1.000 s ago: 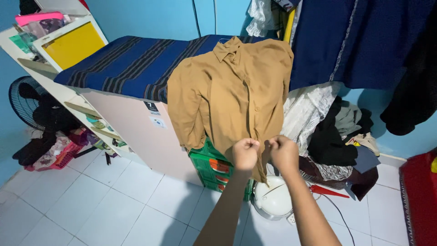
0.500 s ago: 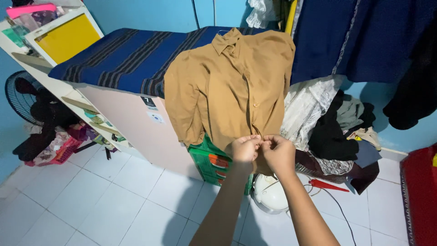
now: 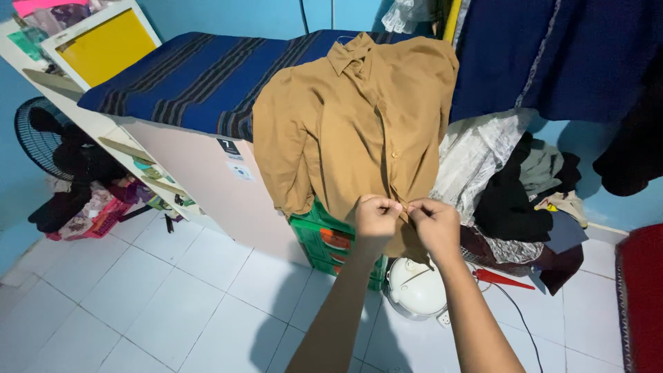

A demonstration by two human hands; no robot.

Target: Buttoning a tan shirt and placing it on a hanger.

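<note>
A tan button-up shirt [image 3: 345, 131] hangs down over the end of a surface covered by a blue striped cloth [image 3: 207, 76]. My left hand [image 3: 375, 216] and my right hand [image 3: 434, 222] are side by side at the lower front of the shirt. Each pinches one edge of the button placket, with the fingertips almost touching. One button shows higher up on the placket. The shirt's left sleeve hangs loose beside the body.
Under the shirt stands a green crate [image 3: 331, 245], and a white round appliance [image 3: 414, 289] with a cord sits on the white tiled floor. A heap of clothes [image 3: 518, 193] lies to the right. A white shelf [image 3: 103, 124] and a fan [image 3: 38, 138] stand at the left.
Both hands came together on the shirt's lower front, then rose slightly along the placket. The view shifted a little.
</note>
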